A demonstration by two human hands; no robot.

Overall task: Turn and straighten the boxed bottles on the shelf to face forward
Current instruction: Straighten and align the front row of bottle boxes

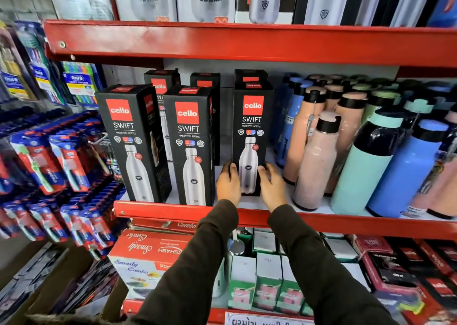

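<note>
Both hands are holding one black box near its bottom. The left hand is pressing its left side, and the right hand its right side. The box is standing up on the red shelf, facing forward, just beside pink bottles.
</note>
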